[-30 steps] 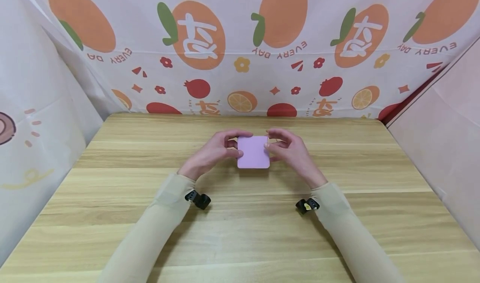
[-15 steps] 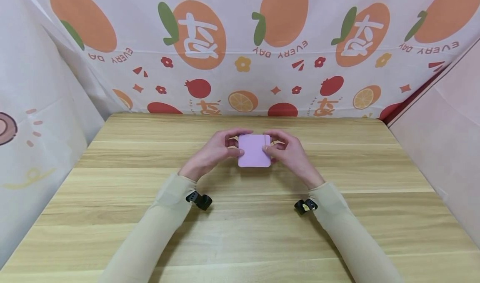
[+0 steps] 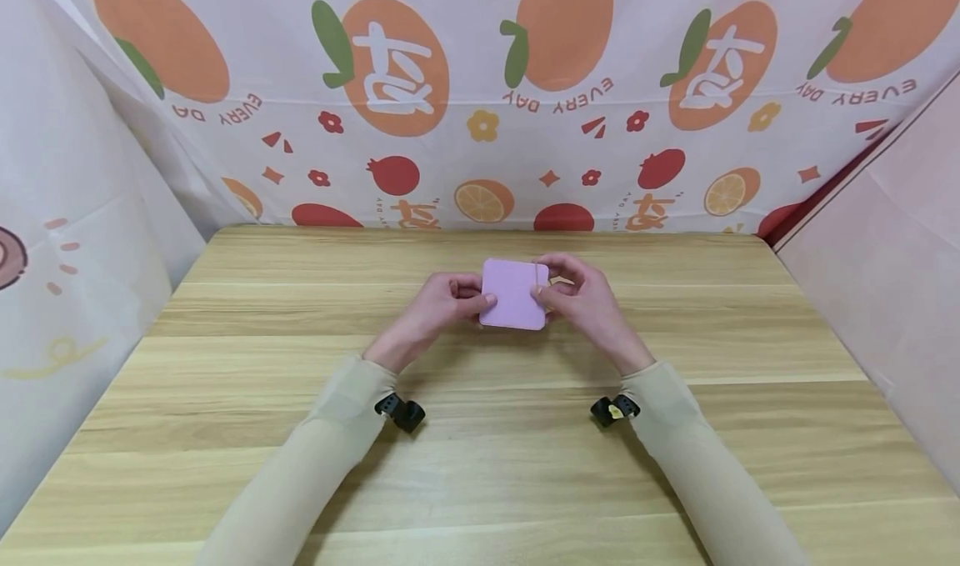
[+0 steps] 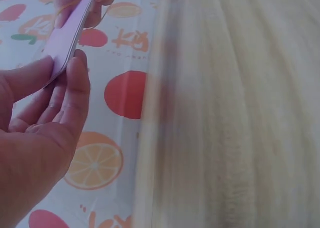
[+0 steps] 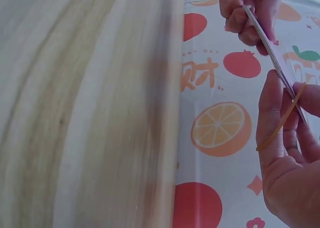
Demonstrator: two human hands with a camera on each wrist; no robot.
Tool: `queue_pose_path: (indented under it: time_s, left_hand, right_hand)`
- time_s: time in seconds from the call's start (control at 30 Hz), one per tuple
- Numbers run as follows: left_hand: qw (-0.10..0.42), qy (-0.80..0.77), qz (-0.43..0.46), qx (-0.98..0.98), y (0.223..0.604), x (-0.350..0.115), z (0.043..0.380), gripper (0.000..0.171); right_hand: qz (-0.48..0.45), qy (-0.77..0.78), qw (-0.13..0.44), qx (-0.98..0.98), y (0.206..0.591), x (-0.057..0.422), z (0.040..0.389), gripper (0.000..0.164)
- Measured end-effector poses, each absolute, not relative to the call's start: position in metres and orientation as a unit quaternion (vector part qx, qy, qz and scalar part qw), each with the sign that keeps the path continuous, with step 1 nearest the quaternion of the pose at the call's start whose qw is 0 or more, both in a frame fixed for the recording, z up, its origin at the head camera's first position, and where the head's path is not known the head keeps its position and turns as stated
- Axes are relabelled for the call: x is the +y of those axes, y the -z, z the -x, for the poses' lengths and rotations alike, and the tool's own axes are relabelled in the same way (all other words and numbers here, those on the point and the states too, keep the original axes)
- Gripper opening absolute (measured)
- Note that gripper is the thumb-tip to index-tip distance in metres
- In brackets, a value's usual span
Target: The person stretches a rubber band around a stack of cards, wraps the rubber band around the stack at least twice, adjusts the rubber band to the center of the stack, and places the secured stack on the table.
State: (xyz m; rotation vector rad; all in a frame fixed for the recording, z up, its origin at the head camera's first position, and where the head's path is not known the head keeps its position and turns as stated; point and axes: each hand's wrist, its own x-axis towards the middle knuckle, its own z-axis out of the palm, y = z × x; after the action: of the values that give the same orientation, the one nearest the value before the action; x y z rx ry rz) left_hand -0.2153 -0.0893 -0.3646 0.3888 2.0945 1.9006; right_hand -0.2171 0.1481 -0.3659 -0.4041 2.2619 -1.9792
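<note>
Held up over the table is a thin stack of square purple cards (image 3: 513, 299) with rounded corners; its layered edge (image 5: 270, 50) shows in the right wrist view. My left hand (image 3: 442, 306) pinches the left side, thumb on the purple face and fingers behind. On the opposite side my right hand (image 3: 588, 295) pinches the stack between thumb and fingers. A thin tan rubber band (image 5: 285, 120) crosses the stack near its right edge and stretches over a finger of my right hand. Part of the band behind the cards is hidden in the head view.
Beneath both arms lies a wood-grain table (image 3: 480, 466). A white fruit-printed cloth (image 3: 480, 66) hangs along the back edge, with pale cloth on the left and right sides too. Each wrist wears a black strapped camera, such as the left camera (image 3: 403, 412).
The card stack has risen slightly, shifted right and tilted a little. My left fingers have dropped from its top corner to lower on the side. The band now lies over the face near the right edge.
</note>
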Motion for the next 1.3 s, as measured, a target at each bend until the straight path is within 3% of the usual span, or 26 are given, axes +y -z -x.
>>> queue_pose_path:
  time_s: [0.4,0.63,0.83,0.97,1.3]
  left_hand:
    - [0.147,-0.625,-0.130,0.755,0.367,-0.095,0.213,0.012]
    - [0.107,-0.636,-0.145,0.750,0.366,-0.093,0.210,0.014]
    - [0.081,-0.662,-0.109,0.737,0.368,-0.091,0.211,0.009]
    - [0.059,-0.674,-0.083,0.731,0.368,-0.091,0.212,0.008]
    - [0.005,-0.713,-0.069,0.697,0.358,-0.090,0.215,0.008]
  right_hand:
    - [0.137,0.659,0.076,0.736,0.368,0.144,0.213,0.034]
    - [0.137,0.659,0.092,0.734,0.368,0.142,0.213,0.033]
    - [0.159,0.667,0.128,0.717,0.374,0.139,0.214,0.039]
    - [0.150,0.683,0.146,0.700,0.380,0.136,0.213,0.033]
    - [0.144,0.732,0.230,0.624,0.391,0.132,0.210,0.031]
